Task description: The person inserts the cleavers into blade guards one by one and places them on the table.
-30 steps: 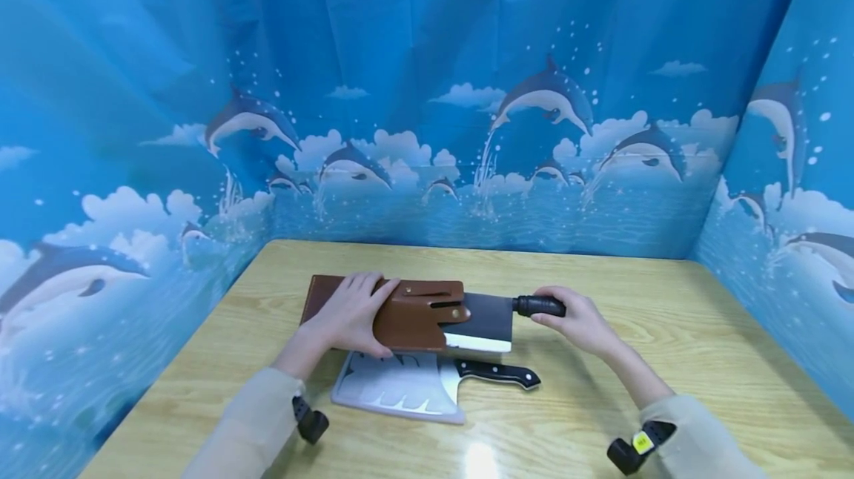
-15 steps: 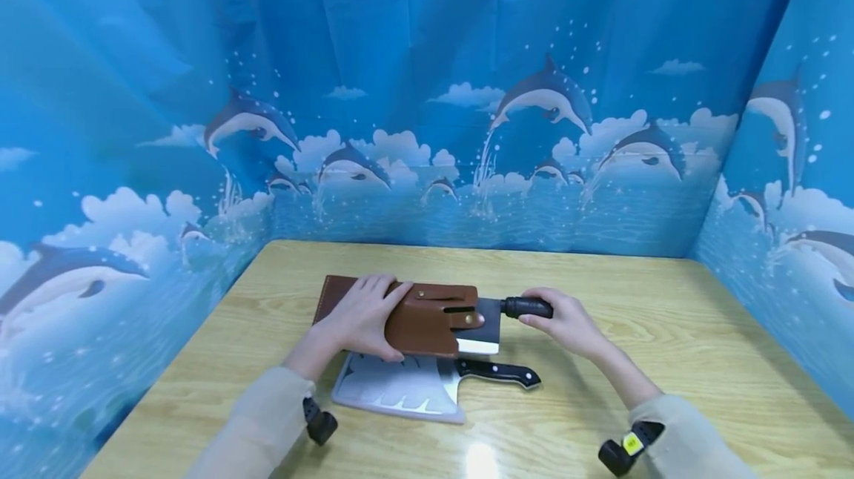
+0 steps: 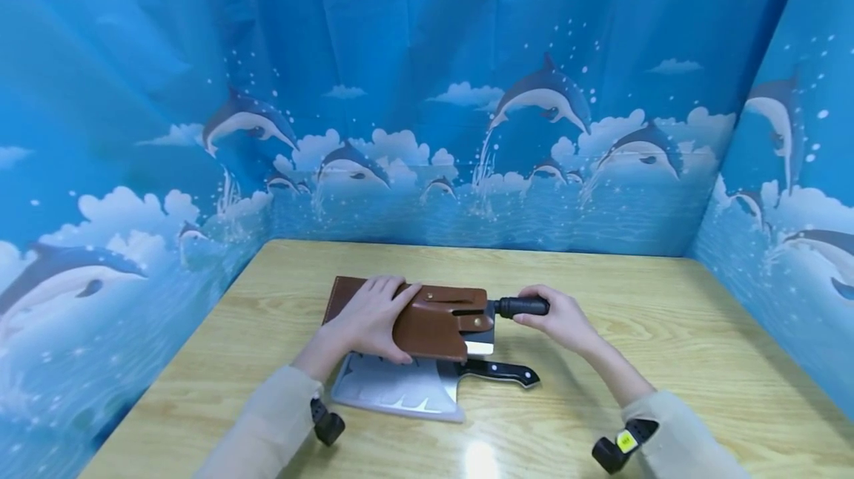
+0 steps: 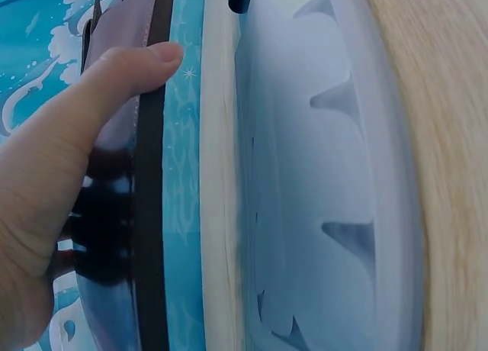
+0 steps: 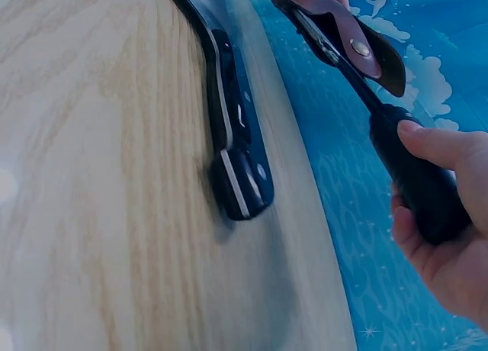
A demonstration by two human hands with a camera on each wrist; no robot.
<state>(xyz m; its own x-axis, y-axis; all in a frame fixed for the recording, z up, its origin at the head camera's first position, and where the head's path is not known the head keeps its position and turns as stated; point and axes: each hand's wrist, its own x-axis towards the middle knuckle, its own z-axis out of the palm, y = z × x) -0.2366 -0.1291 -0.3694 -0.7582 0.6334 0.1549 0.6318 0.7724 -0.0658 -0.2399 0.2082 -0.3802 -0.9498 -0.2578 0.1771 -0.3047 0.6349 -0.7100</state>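
In the head view my left hand grips a brown leather sheath with snap straps, its thumb on the near edge. My right hand holds the black handle of a cleaver. Most of this cleaver's blade is hidden inside the sheath; only a strip with a bright edge shows at the mouth. The right wrist view has the fingers wrapped round that handle and the strap snap just beyond it. Sheath and cleaver are held up off the table.
A second cleaver lies on the wooden table in front, partly under the sheath. Its blade wears a pale grey guard with tooth-like marks, and its black riveted handle points right. A blue dolphin-print curtain surrounds the table.
The cleaver's blade has gone deeper into the sheath. My left hand and the sheath have moved right, while my right hand with the handle has moved slightly left.
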